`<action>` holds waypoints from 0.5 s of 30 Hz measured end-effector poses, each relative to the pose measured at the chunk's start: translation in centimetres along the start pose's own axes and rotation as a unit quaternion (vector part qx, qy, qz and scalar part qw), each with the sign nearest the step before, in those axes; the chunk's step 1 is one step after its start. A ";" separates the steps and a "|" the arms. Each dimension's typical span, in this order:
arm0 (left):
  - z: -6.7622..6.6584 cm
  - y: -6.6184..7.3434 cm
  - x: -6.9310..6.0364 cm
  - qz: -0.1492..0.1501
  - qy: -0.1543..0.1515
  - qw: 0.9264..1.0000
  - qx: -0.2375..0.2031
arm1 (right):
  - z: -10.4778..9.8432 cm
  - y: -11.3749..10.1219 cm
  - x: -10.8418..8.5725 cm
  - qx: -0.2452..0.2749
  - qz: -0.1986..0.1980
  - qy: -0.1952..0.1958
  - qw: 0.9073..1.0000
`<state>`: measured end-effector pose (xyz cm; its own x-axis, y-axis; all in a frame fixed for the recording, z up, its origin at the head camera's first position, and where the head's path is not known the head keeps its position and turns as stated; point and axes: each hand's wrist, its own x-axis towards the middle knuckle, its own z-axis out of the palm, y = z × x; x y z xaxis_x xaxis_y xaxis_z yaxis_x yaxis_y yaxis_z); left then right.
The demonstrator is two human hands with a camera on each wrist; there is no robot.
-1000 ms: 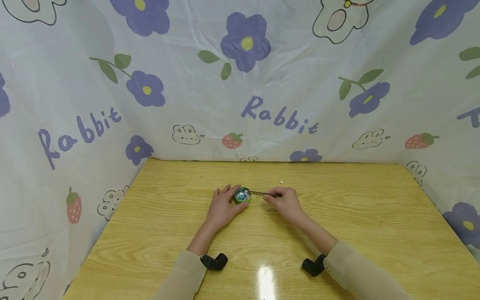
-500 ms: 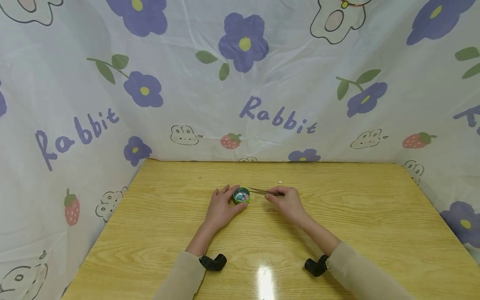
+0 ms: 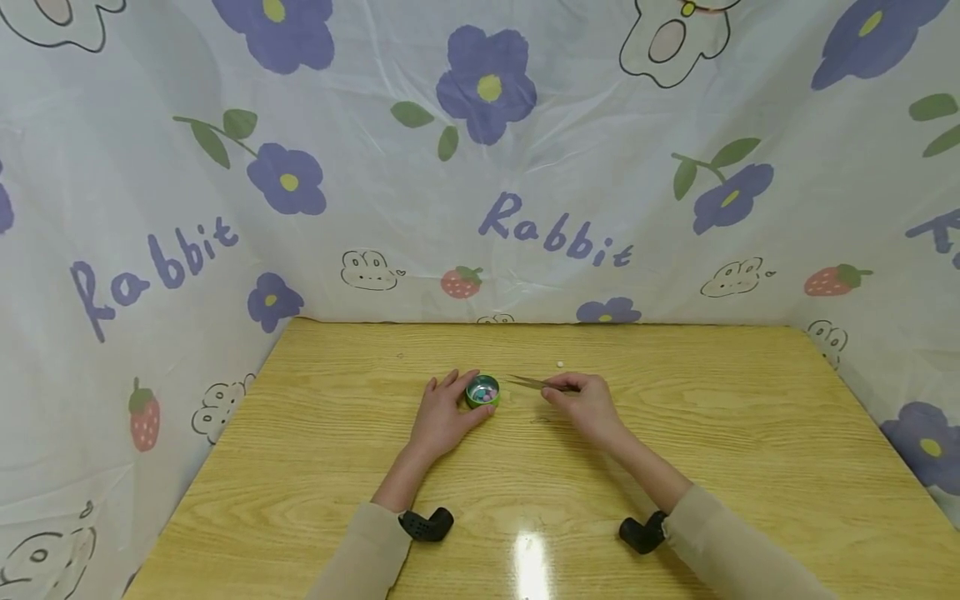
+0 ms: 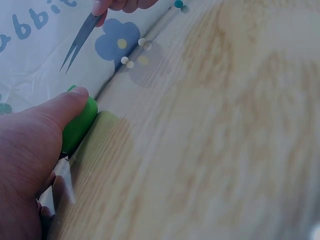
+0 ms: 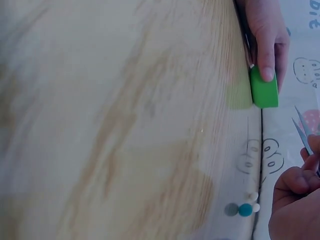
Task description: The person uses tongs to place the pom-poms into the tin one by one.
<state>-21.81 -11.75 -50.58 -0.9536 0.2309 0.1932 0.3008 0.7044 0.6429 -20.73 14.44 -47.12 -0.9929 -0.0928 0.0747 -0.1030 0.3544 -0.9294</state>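
Note:
My left hand (image 3: 441,422) holds a small round green tin (image 4: 80,128) on the table, thumb on the near side and fingers round the far side. Inside the tin lie small teal and pinkish beads (image 3: 484,395), visible from above in the head view. To the right of the tin, my right hand (image 3: 592,410) pinches a pair of metal tweezers (image 3: 528,382). Their tips point left towards the tin and stand apart, with nothing seen between them in the left wrist view. In the right wrist view the tweezers (image 5: 303,126) are just past the green tin.
A white bead (image 3: 559,364) lies on the wooden table (image 3: 375,367) beyond my right hand. White beads (image 4: 124,60) and a teal bead (image 4: 178,4) show along the table in the left wrist view. A printed cloth (image 3: 420,192) hangs behind the table.
My right hand has drawn the tweezers rightwards, away from the rim of the tin. Their tips have parted since the first frame. My left hand stays on the tin.

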 end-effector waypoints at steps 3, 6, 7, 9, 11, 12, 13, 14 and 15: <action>0.0 0.0 0.0 -0.003 0.000 1.000 -0.001 | -0.5 0.4 0.1 -0.008 0.003 0.007 1.000; 0.0 0.0 0.0 -0.003 0.000 1.000 -0.002 | -0.9 0.9 0.3 -0.012 0.010 0.016 1.000; 0.0 0.0 0.0 -0.004 0.000 1.000 -0.003 | -1.1 1.1 0.3 -0.013 0.012 0.019 1.000; 0.0 0.0 0.0 -0.004 -0.001 1.000 -0.005 | -1.4 1.4 0.4 -0.013 0.017 0.025 0.999; 0.0 0.0 0.0 -0.006 -0.002 1.000 -0.004 | -1.8 1.5 0.5 -0.013 0.023 0.028 0.999; 0.0 0.0 0.0 -0.007 -0.003 1.000 -0.004 | -2.0 1.6 0.6 -0.015 0.025 0.029 0.999; 0.1 0.0 0.0 -0.008 -0.003 1.000 -0.003 | -2.2 1.6 0.7 -0.018 0.026 0.031 0.999; 0.1 0.0 0.0 -0.009 -0.003 1.000 -0.001 | -2.5 1.7 0.7 -0.019 0.028 0.032 0.999; 0.1 0.0 0.1 -0.009 -0.003 1.000 -0.001 | -2.7 1.7 0.8 -0.021 0.030 0.032 0.999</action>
<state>-21.87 -11.68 -50.62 -0.9590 0.2216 0.1768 0.2829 0.7076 0.6475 -21.86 17.46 -47.69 -0.9990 -0.0108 0.0444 -0.0451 0.3954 -0.9174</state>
